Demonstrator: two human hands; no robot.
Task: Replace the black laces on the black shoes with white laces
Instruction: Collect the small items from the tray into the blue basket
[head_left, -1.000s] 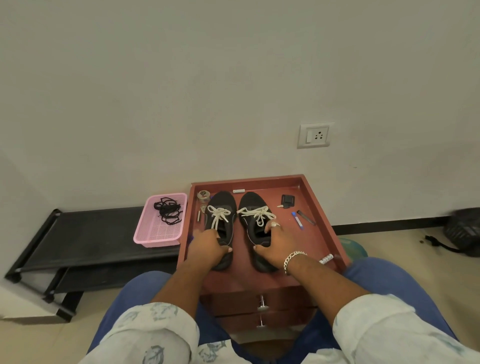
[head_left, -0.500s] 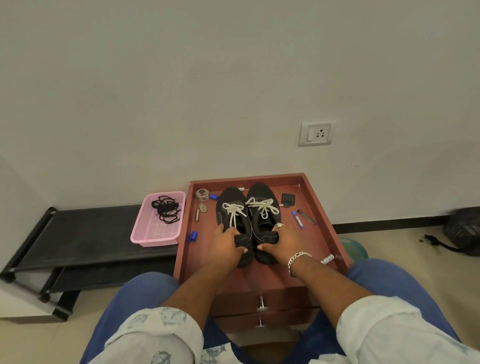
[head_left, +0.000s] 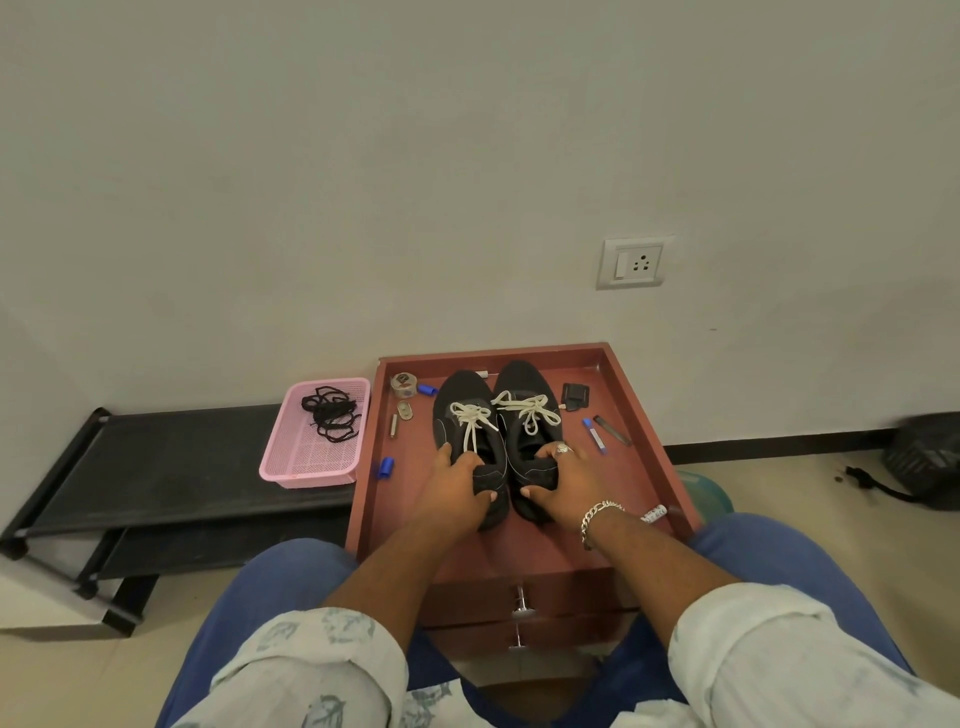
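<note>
The black shoes (head_left: 498, 441), laced white, stood side by side on the red bench (head_left: 524, 551), right of the pink basket (head_left: 317, 431); left hand (head_left: 452, 491) and right hand (head_left: 563, 480) each grasped a heel.

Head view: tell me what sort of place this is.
Probably a room in a home: plain wall with a switch socket, a low black rack on the tiled floor, and a small red-brown drawer unit serving as worktop.
</note>
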